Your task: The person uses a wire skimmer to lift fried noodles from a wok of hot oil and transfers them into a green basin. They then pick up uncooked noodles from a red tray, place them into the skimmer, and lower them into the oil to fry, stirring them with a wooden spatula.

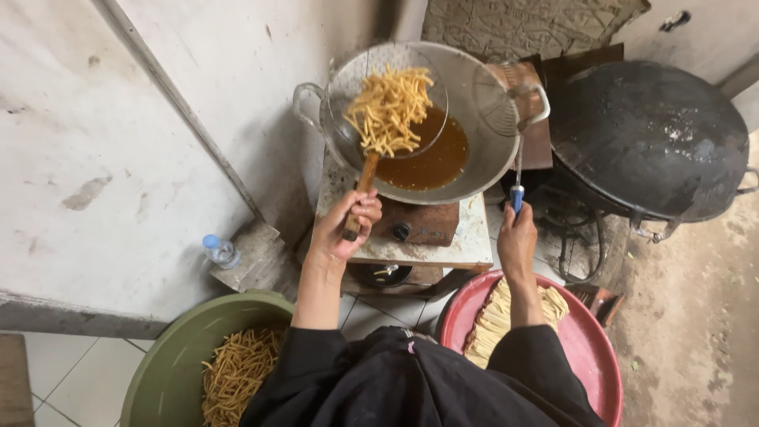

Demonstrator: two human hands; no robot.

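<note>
Here both hands grip handles — left hand [348,224] on the skimmer [389,109], right hand [516,237] on a half-hidden strainer [500,103].

— The wok [482,150] on the burner?
— Grey metal, dull sheen, with glossy brown oil [431,162] pooled inside. The skimmer [387,111] is fine wire mesh on a wooden handle.
— And the black pan [648,138] to the right?
— Matt, sooty metal, rough-looking.
— The stove [419,221]?
— Rusty metal front, on a worn, stained top.
— Near side?
— A smooth green plastic basin [170,372] on the left, a glossy red plastic one [589,348] on the right; the sleeves [411,379] are matt black cloth.
</note>
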